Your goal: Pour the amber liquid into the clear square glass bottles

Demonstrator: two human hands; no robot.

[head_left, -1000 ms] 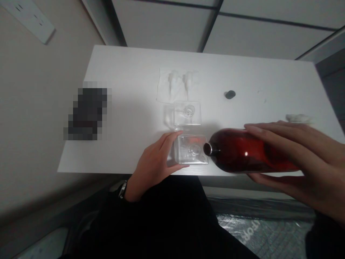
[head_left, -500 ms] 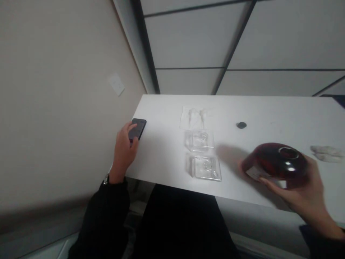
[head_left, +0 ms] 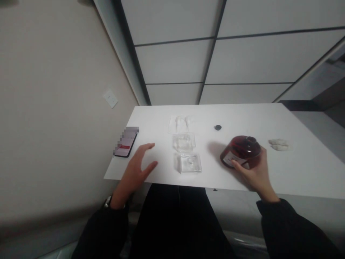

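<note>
My right hand (head_left: 256, 176) is wrapped around a dark red, rounded bottle (head_left: 242, 145) with a pale label. The bottle's short neck is uncapped and points up, slightly tilted. A small dark round cap (head_left: 218, 127) lies farther back on the table. My left hand (head_left: 136, 171) is empty, with thumb and fingers apart, over the table between the phone (head_left: 125, 145) and the containers. Two clear square plastic containers, a nearer one (head_left: 191, 163) and a farther one (head_left: 183, 142), stand near the middle. Behind them, two whitish lumps (head_left: 183, 123) rest on a thin, pale sheet.
A crumpled whitish cloth or tissue (head_left: 279, 144) lies right of the bottle. The white table (head_left: 153, 118) meets a wall with a socket (head_left: 110, 98) on the left. Panelled doors (head_left: 172, 64) rise behind it.
My left hand has left the phone and moved right, fingers now spread; the phone's screen is lit. The bottle, still in my right hand, looks lower and nearer the table. The camera view has shifted.
</note>
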